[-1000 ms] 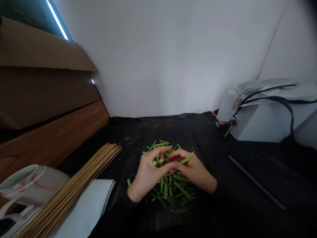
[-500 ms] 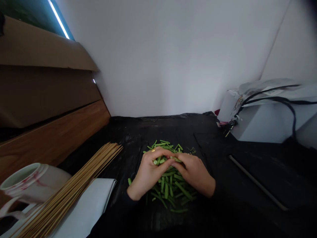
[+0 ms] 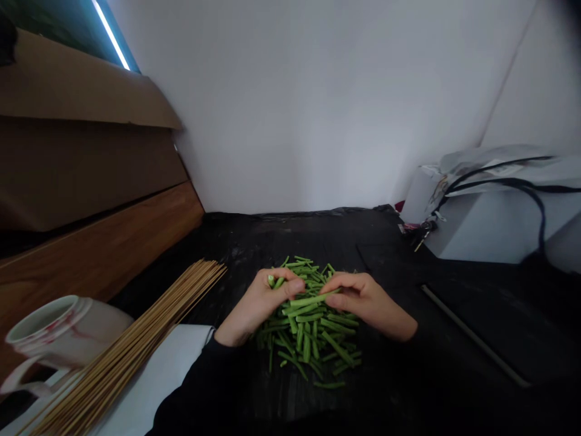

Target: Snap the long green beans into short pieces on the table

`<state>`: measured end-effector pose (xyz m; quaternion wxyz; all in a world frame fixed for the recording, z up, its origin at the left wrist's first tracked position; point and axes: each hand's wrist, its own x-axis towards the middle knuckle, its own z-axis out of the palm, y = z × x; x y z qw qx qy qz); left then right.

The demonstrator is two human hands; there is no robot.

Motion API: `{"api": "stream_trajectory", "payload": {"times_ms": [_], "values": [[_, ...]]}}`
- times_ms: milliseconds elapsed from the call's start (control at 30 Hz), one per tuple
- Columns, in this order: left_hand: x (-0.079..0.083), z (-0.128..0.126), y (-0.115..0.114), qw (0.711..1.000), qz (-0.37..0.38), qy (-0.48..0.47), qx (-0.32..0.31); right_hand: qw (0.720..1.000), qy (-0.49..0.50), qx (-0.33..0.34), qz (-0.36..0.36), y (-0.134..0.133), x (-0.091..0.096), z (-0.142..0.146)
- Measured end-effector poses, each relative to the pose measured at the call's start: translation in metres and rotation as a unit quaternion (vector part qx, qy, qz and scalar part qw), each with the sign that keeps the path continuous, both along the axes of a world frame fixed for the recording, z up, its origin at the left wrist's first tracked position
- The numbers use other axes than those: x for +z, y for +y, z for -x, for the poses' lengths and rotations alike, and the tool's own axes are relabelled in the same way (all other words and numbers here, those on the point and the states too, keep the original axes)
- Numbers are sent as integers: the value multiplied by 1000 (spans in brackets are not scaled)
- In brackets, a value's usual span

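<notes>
A loose pile of cut green bean pieces (image 3: 314,345) lies on the black-covered table, below both hands. My left hand (image 3: 258,300) is closed around a few bean pieces (image 3: 278,282), whose ends poke out between thumb and fingers. Between the thumb and fingers of my right hand (image 3: 370,303) is one long bean piece (image 3: 313,300), pointing left across the top of the pile. A small gap separates the two hands. The right hand's lower fingers are partly hidden.
To the left, a bundle of thin wooden skewers (image 3: 149,330) rests over a folded white sheet (image 3: 170,357), beside a white and pink mug (image 3: 68,333). A cardboard box (image 3: 86,157) stands behind. On the right are a dark flat tablet-like object (image 3: 476,333), keys (image 3: 424,233) and a white box (image 3: 490,224).
The hands were together at the fingertips above the pile; now they are apart. The left moved left, the right moved right with a long bean piece showing in it.
</notes>
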<state>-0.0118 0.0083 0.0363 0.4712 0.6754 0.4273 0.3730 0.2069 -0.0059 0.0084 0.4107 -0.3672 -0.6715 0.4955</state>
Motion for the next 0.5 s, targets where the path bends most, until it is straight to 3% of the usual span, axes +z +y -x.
{"api": "stream_trajectory", "payload": {"times_ms": [233, 333, 500], "values": [[4, -1, -6, 986, -49, 110, -116, 993, -42, -17, -107, 0, -6, 7], [2, -1, -6, 981, -88, 123, -120, 993, -31, -29, -111, -1, -4, 8], [-2, -4, -6, 975, -164, 131, -70, 993, 0, -88, -85, -3, 2, 8]]}}
